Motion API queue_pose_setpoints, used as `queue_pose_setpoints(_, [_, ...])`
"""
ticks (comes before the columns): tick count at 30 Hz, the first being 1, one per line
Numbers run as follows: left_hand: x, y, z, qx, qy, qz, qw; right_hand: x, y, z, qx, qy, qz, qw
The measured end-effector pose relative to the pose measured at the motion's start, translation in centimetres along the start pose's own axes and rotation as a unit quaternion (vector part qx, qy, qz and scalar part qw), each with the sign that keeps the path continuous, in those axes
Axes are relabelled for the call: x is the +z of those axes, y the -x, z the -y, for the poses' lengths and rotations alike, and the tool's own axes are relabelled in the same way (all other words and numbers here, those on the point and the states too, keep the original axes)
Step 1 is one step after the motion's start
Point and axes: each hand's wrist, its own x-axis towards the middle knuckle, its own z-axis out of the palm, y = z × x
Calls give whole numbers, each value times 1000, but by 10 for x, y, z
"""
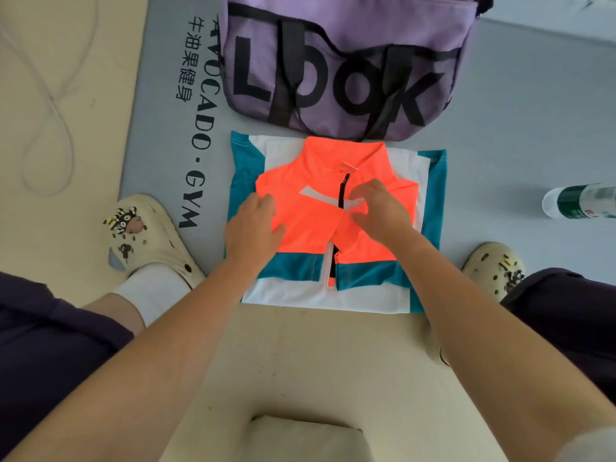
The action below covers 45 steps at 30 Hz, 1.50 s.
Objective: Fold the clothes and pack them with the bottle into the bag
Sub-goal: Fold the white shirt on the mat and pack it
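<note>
A folded orange zip-up top [313, 225] lies on a folded white and teal garment [336, 295] on the grey mat. My left hand [255, 228] rests flat on the orange top's left side. My right hand [380, 210] sits on its right side beside the black zipper, fingers curled and pinching the fabric. A purple mesh bag [346, 61] with black lettering and straps lies just beyond the clothes. A clear bottle [580, 201] with a green label lies on its side at the far right.
The grey gym mat [520, 135] with black lettering covers the far floor, and beige floor [316, 361] lies nearer me. My cream clogs [146, 235] [493, 268] flank the clothes. A white cord [50, 105] loops at the left. A small beige pad [306, 438] lies near the bottom edge.
</note>
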Motion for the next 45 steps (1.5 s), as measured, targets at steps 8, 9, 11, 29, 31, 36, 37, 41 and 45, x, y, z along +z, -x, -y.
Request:
queue_pose_setpoints(8, [21, -40, -39, 81, 10, 76, 994, 3, -10, -13, 16, 91, 46, 995])
queue_pose_setpoints(9, [22, -45, -42, 78, 6, 86, 993, 2, -11, -14, 20, 79, 31, 996])
queue_pose_setpoints(11, [22, -55, -45, 76, -2, 106, 991, 0, -14, -16, 30, 68, 13, 997])
queue_pose_setpoints(29, [53, 2, -84, 267, -34, 70, 961, -20, 53, -68, 258, -52, -133, 956])
queue_pose_setpoints(31, [62, 9, -90, 264, -91, 120, 953, -18, 75, -84, 316, -58, -79, 944])
queue_pose_setpoints(36, [67, 16, -95, 210, -115, 150, 959, -10, 107, -105, 373, -130, 17, 919])
queue_pose_setpoints(37, [66, 16, -98, 202, -115, 163, 959, -8, 110, -107, 375, -142, 31, 915])
queue_pose_setpoints(41, [61, 12, -104, 173, -98, 206, 958, -5, 119, -108, 331, -115, 82, 933])
queue_pose_setpoints(45, [59, 10, -108, 158, -86, 223, 958, -3, 122, -113, 295, -117, 71, 946])
